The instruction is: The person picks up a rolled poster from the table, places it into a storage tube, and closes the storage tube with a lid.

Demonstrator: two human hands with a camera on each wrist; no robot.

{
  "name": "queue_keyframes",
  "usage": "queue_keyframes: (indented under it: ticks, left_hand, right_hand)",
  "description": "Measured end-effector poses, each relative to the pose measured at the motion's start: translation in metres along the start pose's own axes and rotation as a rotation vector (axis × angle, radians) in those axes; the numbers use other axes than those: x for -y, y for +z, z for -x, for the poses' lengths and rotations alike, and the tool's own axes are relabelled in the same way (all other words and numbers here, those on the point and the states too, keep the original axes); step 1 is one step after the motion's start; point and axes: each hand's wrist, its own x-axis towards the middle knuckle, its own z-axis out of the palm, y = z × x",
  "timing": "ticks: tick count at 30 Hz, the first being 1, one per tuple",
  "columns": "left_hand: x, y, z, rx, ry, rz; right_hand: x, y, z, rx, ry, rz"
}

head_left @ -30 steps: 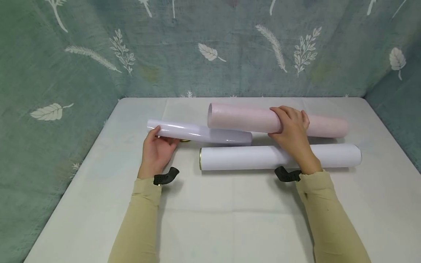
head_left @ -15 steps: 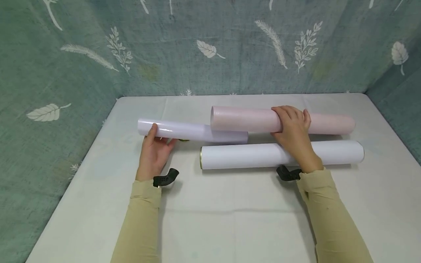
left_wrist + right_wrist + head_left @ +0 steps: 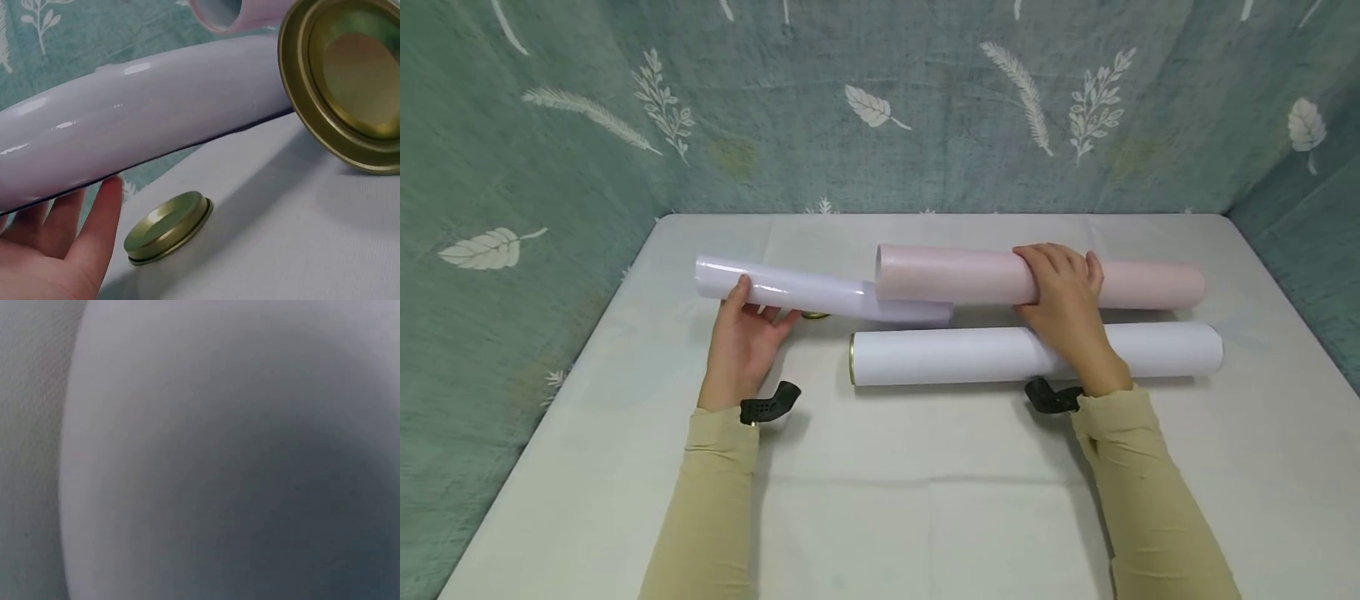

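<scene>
My left hand [image 3: 742, 346] holds the left part of a glossy pale-lilac paper roll [image 3: 808, 292], thumb on its near side and fingers beneath. The roll slants, its right end close below the open left end of a pink tube-like roll [image 3: 951, 273]. My right hand [image 3: 1066, 304] grips that pink roll from above, near its middle. In front of it lies a white tube [image 3: 936, 358] with a gold metal end [image 3: 359, 78], under my right wrist. A round gold lid [image 3: 170, 228] lies on the table below the lilac roll. A blurred white surface [image 3: 187, 425] fills the right wrist view.
A white-covered table [image 3: 880, 500] carries everything. Green fabric with white leaf prints [image 3: 940, 108] hangs behind it and along both sides. Black wrist mounts [image 3: 770, 403] sit on both forearms.
My left hand has moved leftward with the lilac roll, drawing it further from the pink roll and raising its left end slightly. The right hand keeps its hold on the pink roll, nearly still.
</scene>
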Motion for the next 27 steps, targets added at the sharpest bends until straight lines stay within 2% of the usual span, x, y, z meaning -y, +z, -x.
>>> queue_keyframes:
  ticks: [6, 12, 17, 25, 27]
  left_hand:
    - [-0.006, 0.0, -0.003, 0.02, 0.014, 0.033]
    - [-0.01, 0.0, -0.004, -0.007, 0.038, 0.076]
    - [-0.011, -0.001, -0.003, -0.024, 0.04, 0.034]
    - [-0.009, -0.004, -0.003, -0.082, -0.029, 0.029]
    - [-0.008, -0.005, -0.003, -0.088, -0.046, -0.005]
  right_hand:
    - [0.0, 0.002, -0.001, 0.007, 0.015, -0.002]
    - [0.0, 0.002, -0.001, 0.014, 0.016, -0.005]
    - [0.001, 0.002, -0.002, 0.027, 0.018, -0.005]
    - [-0.002, 0.002, -0.001, 0.03, 0.016, 0.004]
    - [-0.003, 0.002, 0.0, 0.029, 0.016, 0.005]
